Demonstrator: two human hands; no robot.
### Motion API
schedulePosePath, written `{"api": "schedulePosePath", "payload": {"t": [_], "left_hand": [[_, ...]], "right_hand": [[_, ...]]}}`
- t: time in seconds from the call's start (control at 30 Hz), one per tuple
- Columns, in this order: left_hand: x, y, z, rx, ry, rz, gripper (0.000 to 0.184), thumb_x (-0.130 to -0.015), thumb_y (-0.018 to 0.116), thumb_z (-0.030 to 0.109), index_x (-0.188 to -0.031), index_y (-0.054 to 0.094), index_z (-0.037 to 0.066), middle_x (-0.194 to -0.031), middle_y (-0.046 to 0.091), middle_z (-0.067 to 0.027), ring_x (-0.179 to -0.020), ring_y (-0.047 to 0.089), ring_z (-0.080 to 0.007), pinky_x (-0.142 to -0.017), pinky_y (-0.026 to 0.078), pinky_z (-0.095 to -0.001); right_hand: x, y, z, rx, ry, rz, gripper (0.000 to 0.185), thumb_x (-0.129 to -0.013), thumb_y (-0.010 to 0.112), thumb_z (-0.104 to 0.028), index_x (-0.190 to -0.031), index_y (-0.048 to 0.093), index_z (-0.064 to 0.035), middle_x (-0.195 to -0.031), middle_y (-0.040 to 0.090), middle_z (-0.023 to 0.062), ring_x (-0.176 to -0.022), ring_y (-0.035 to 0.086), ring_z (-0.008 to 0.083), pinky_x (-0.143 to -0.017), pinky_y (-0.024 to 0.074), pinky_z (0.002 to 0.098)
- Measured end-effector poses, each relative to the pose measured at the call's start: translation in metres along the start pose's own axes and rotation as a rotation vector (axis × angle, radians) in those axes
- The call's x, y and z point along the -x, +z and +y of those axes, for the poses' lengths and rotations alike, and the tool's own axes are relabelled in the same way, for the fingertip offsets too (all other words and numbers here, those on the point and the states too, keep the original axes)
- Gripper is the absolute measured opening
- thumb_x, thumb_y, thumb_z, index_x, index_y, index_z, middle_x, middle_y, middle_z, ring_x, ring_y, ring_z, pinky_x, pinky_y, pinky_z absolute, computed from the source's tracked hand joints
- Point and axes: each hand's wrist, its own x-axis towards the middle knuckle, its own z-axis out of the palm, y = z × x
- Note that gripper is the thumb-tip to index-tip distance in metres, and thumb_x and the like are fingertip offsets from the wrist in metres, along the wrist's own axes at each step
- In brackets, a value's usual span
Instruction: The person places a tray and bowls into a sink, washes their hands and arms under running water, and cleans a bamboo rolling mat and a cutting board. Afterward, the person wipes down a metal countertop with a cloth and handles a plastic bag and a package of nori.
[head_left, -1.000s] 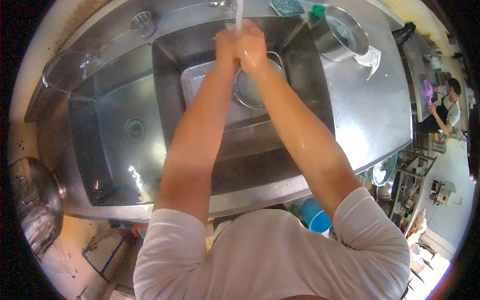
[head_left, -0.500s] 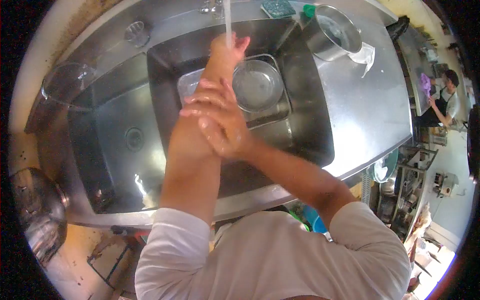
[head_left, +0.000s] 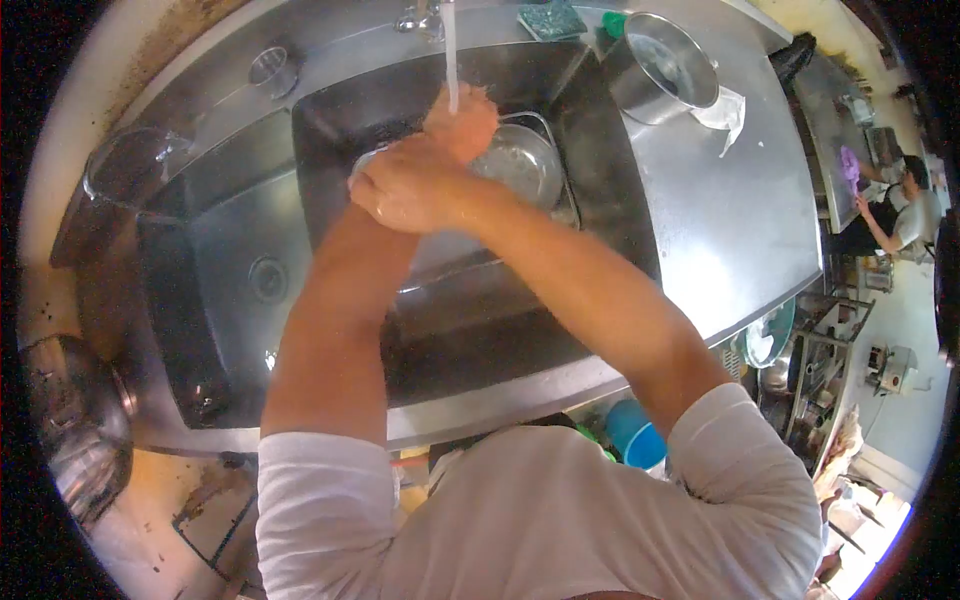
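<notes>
While the right hand (head_left: 408,187) is clamped around the left forearm (head_left: 345,285) near the wrist, its fingers wrapped together, the left hand (head_left: 466,120) sits under running water (head_left: 449,50) over the sink (head_left: 612,180); whether its fingers are spread cannot be told. Below, the sink holds a tray (head_left: 568,190), and a round bowl (head_left: 530,168) lies within the tray; the bowl's contents are too blurred to identify. On the counter (head_left: 735,235) at right stands a steel pot (head_left: 637,93), contents unclear. A cup (head_left: 271,72) stands on the back ledge (head_left: 340,58). Farther off, a co-worker (head_left: 908,215) holds a purple cloth (head_left: 850,168)
</notes>
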Motion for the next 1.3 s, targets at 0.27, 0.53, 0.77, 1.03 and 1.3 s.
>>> {"api": "schedulePosePath", "payload": {"t": [0.27, 0.53, 0.77, 1.03, 1.3], "left_hand": [[0.028, -0.004, -0.015, 0.163, 0.252, 0.032, 0.025, -0.089, 0.052, 0.02, -0.103, 0.066, 0.006, -0.108, 0.066, -0.0164, -0.102, 0.062, -0.0292, -0.089, 0.047, -0.0417], [0.03, -0.064, -0.016, 1.776, -0.329, 0.041, 0.039, -0.091, 0.05, 0.03, -0.075, 0.066, -0.002, -0.066, 0.065, -0.0103, -0.058, 0.064, -0.0174, -0.054, 0.05, -0.0325], [0.024, -0.039, -0.01, 0.82, -0.915, 0.338, 0.042, -0.083, 0.064, 0.045, -0.102, 0.053, 0.009, -0.1, 0.064, -0.0206, -0.095, 0.064, -0.042, -0.079, 0.051, -0.0501], [0.029, -0.03, -0.002, 0.918, -0.686, 0.467, 0.037, -0.084, 0.064, 0.03, -0.111, 0.05, 0.009, -0.107, 0.058, -0.0204, -0.103, 0.058, -0.0443, -0.086, 0.047, -0.0494], [0.041, -0.026, -0.022, 2.543, -0.147, 0.172, 0.044, -0.085, 0.071, 0.025, -0.117, 0.055, 0.0, -0.083, 0.061, -0.0044, -0.075, 0.06, -0.0185, -0.071, 0.051, -0.032]], "right_hand": [[-0.022, -0.013, 0.098, -0.114, 0.06, 0.082, 0.044, -0.092, 0.046, -0.04, -0.098, 0.071, -0.0042, -0.102, 0.067, 0.0218, -0.09, 0.064, 0.0399, -0.084, 0.0478, 0.0486], [-0.001, -0.026, 0.133, -1.513, 0.38, 0.122, 0.034, -0.089, 0.062, -0.042, -0.099, 0.067, -0.0096, -0.072, 0.063, 0.0047, -0.048, 0.053, 0.0168, -0.036, 0.0408, 0.0349], [-0.035, 0.041, 0.108, -1.34, 0.511, 0.81, 0.036, -0.101, 0.042, -0.032, -0.103, 0.059, -0.0012, -0.096, 0.062, 0.016, -0.089, 0.061, 0.0273, -0.071, 0.0506, 0.0401], [-0.021, 0.007, 0.097, -1.672, 0.586, 0.619, 0.02, -0.096, 0.047, -0.016, -0.103, 0.059, -0.0006, -0.101, 0.063, 0.0158, -0.091, 0.063, 0.0287, -0.073, 0.0537, 0.0444], [-0.009, -0.003, 0.137, -2.211, 0.506, 0.182, 0.022, -0.098, 0.046, -0.023, -0.09, 0.058, -0.0065, -0.07, 0.055, 0.0068, -0.055, 0.053, 0.0203, -0.042, 0.0429, 0.0335]]}}
